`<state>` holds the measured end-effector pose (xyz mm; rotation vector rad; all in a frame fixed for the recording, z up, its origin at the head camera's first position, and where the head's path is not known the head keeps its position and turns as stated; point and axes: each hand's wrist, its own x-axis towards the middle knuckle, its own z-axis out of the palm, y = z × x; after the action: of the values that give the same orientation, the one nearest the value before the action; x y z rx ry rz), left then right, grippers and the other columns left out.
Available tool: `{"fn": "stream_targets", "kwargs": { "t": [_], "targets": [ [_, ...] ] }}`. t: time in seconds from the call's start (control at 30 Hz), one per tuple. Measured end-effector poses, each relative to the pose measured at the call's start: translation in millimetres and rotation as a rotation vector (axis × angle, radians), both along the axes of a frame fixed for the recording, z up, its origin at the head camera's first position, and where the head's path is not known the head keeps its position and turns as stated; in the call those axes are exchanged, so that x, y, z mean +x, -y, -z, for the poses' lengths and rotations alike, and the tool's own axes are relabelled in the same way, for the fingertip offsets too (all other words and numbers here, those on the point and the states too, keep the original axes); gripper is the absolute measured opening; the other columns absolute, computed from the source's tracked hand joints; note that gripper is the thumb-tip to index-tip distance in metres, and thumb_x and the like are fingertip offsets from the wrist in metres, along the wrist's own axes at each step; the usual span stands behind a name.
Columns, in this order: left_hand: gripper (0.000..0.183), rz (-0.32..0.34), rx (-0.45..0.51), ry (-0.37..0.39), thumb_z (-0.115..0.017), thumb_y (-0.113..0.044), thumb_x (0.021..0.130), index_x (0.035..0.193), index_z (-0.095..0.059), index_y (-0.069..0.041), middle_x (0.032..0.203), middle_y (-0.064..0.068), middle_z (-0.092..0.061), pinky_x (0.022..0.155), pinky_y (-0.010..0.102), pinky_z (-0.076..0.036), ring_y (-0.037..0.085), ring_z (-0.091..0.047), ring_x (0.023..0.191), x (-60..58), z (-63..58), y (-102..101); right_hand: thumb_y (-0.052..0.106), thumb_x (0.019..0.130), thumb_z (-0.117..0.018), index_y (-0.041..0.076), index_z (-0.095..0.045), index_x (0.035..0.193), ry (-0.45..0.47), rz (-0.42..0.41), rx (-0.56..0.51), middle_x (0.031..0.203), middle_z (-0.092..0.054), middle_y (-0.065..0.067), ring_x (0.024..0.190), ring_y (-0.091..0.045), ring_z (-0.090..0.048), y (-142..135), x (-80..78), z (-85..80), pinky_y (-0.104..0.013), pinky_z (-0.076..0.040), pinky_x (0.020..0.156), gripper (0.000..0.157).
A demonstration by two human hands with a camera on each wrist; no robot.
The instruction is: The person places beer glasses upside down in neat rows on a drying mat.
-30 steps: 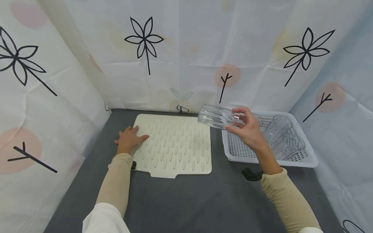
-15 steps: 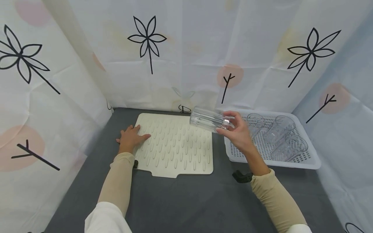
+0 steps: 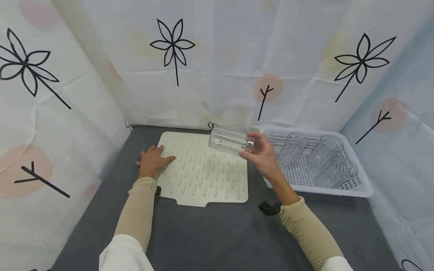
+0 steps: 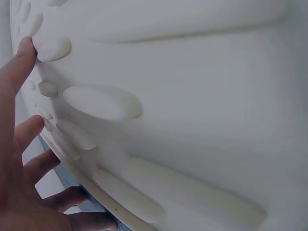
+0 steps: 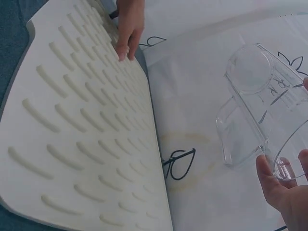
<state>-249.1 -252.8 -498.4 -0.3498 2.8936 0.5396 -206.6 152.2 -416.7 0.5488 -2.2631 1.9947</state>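
A clear mug (image 3: 228, 141) tilts nearly onto its side in the air, appearing over the far right part of a cream ridged mat (image 3: 203, 180) in the head view. The right hand (image 3: 262, 156) holds it, the grip clamped with fingers and thumb on one end. The left hand (image 3: 151, 162) rests at the mat's left edge, its grip spread, fingers apart and thumb on the ridged top. Right of the mat, a white basket (image 3: 318, 191) holds three clear glasses (image 3: 336, 171). Mat and basket lie on a dark grey surface (image 3: 230, 237).
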Motion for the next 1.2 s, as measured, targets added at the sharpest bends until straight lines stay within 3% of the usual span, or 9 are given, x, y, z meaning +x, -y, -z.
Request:
{"fn": "stream_targets", "kwargs": {
  "t": [0.3, 0.57, 0.83, 1.07, 1.2],
  "targets": [
    [0.094, 0.002, -0.007, -0.007, -0.053, -0.071, 0.083, 0.153, -0.023, -0.016, 0.158, 0.025, -0.013, 0.093, 0.087, -0.009, 0.063, -0.006, 0.137, 0.4, -1.1, 3.6, 0.007, 0.084, -0.072, 0.013, -0.041, 0.138, 0.034, -0.048, -0.007, 0.143, -0.039, -0.009, 0.124, -0.031, -0.052, 25.6, -3.0, 6.3, -0.028, -0.055, 0.089, 0.063],
    [0.094, 0.001, 0.002, -0.024, -0.055, -0.071, 0.082, 0.153, -0.025, -0.016, 0.158, 0.025, -0.015, 0.093, 0.087, -0.007, 0.063, -0.004, 0.138, -1.1, 4.3, 1.9, -0.002, 0.083, -0.070, -0.002, -0.040, 0.136, 0.026, -0.063, -0.055, 0.142, -0.035, -0.019, 0.129, -0.038, -0.043, 42.9, 8.3, -3.5, -0.057, -0.044, 0.102, 0.061],
    [0.094, -0.015, -0.003, -0.013, -0.056, -0.070, 0.082, 0.153, -0.025, -0.017, 0.158, 0.024, -0.014, 0.094, 0.087, -0.007, 0.063, -0.005, 0.138, -0.8, 4.8, -0.5, -0.005, 0.081, -0.070, -0.005, -0.041, 0.135, -0.002, -0.058, -0.091, 0.141, -0.038, -0.021, 0.126, -0.038, -0.044, 54.1, 4.8, 0.0, -0.058, -0.043, 0.102, 0.061],
    [0.094, -0.015, -0.002, -0.003, -0.055, -0.071, 0.082, 0.153, -0.024, -0.018, 0.159, 0.023, -0.013, 0.095, 0.086, -0.008, 0.062, -0.005, 0.138, -0.8, 3.9, -0.1, 0.000, 0.081, -0.073, 0.000, -0.044, 0.134, 0.017, -0.054, -0.040, 0.140, -0.039, -0.017, 0.124, -0.037, -0.048, 65.3, 4.7, 0.7, -0.049, -0.050, 0.098, 0.060],
    [0.094, -0.015, 0.002, -0.003, -0.054, -0.071, 0.082, 0.153, -0.024, -0.018, 0.159, 0.023, -0.013, 0.095, 0.086, -0.008, 0.063, -0.004, 0.138, -0.1, 3.1, 0.1, -0.002, 0.081, -0.072, -0.003, -0.043, 0.134, 0.013, -0.099, -0.058, 0.139, -0.037, -0.020, 0.124, -0.039, -0.045, 73.2, 5.2, 1.3, -0.058, -0.044, 0.101, 0.061]
  ]
}}
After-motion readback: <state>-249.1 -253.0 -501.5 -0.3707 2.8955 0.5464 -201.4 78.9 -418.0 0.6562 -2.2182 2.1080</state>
